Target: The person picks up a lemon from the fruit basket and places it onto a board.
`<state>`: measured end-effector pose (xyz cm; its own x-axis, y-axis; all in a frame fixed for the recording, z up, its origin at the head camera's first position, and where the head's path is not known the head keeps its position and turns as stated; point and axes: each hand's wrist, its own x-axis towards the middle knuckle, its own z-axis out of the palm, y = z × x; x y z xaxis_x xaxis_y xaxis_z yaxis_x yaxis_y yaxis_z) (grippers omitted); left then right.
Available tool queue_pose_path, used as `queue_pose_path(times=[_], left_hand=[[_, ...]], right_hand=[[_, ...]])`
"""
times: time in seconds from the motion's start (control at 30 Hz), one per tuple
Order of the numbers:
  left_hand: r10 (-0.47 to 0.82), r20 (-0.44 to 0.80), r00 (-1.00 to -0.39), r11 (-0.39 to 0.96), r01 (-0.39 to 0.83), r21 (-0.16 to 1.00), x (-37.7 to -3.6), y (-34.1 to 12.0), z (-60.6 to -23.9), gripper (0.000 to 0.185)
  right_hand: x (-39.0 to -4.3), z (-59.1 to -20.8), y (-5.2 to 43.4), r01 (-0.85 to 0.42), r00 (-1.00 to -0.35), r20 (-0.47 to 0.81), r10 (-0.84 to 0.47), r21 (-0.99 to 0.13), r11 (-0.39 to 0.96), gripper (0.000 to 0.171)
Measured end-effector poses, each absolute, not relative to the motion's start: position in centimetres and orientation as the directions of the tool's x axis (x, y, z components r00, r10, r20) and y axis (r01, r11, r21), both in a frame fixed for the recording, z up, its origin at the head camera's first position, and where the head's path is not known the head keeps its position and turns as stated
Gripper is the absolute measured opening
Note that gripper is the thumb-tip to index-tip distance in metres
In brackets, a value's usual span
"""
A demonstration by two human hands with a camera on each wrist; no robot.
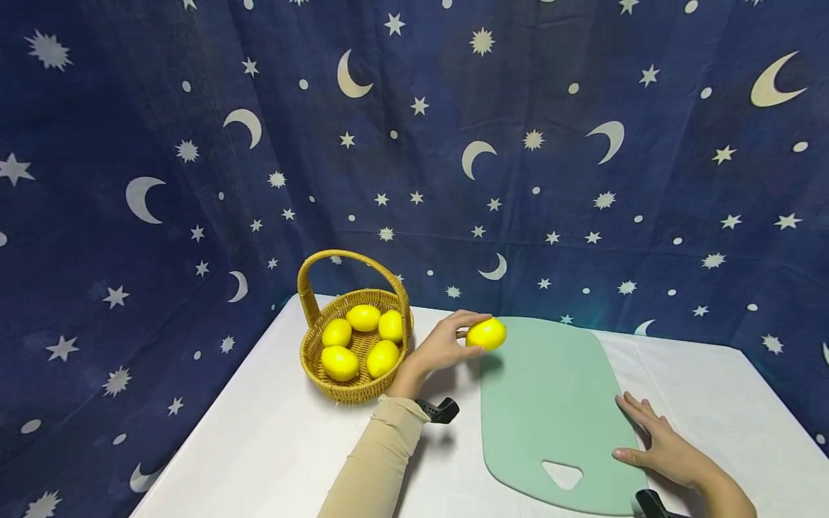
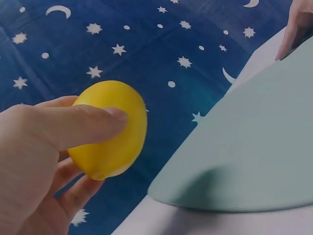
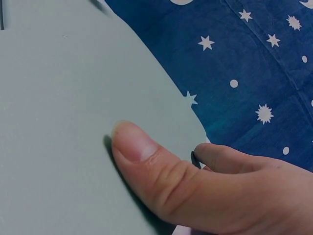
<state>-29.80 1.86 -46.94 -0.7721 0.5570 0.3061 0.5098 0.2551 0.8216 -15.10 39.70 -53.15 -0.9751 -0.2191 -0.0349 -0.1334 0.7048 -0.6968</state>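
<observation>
My left hand (image 1: 443,347) pinches a yellow lemon (image 1: 487,334) between thumb and fingers, above the far left corner of a pale green cutting board (image 1: 557,392). In the left wrist view the thumb lies across the near side of the lemon (image 2: 132,142), with fingers behind it. A shadow falls on the board below. My right hand (image 1: 670,450) is at the board's right edge, fingers fairly straight. Its thumb (image 3: 139,152) reaches over the board's surface in the right wrist view, while the other fingers are along the edge, partly hidden.
A woven basket (image 1: 355,393) with a tall arched handle (image 1: 350,255) stands left of the board, holding several lemons (image 1: 340,363). Both sit on a white-covered table (image 1: 259,446). A dark blue curtain (image 1: 427,165) with moons and stars hangs behind and at the left.
</observation>
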Motion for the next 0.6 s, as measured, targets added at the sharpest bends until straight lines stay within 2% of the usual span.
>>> queue_pose_path(times=[0.2,0.33,0.43,0.6], left_hand=[[0.529,0.334,-0.78,0.177,0.486,0.856,-30.5,3.7,-46.7,0.059],[0.527,0.287,-0.8,0.148,0.419,0.896,-30.8,4.6,-46.4,0.057],[0.517,0.249,-0.819,0.137,0.367,0.92,-31.5,5.2,-47.3,0.057],[0.469,0.267,-0.842,0.144,0.371,0.917,-33.4,6.2,-49.8,0.057]], right_hand=[[-15.2,-53.1,39.8,-0.141,-0.973,-0.03,-0.23,-0.709,0.691,0.093],[-15.1,-53.1,40.0,-0.129,-0.975,-0.036,-0.221,-0.714,0.688,0.093],[-15.2,-53.1,39.9,-0.11,-0.974,-0.056,-0.218,-0.726,0.679,0.093],[-15.3,-53.0,39.7,-0.084,-0.976,-0.078,-0.205,-0.732,0.677,0.095]])
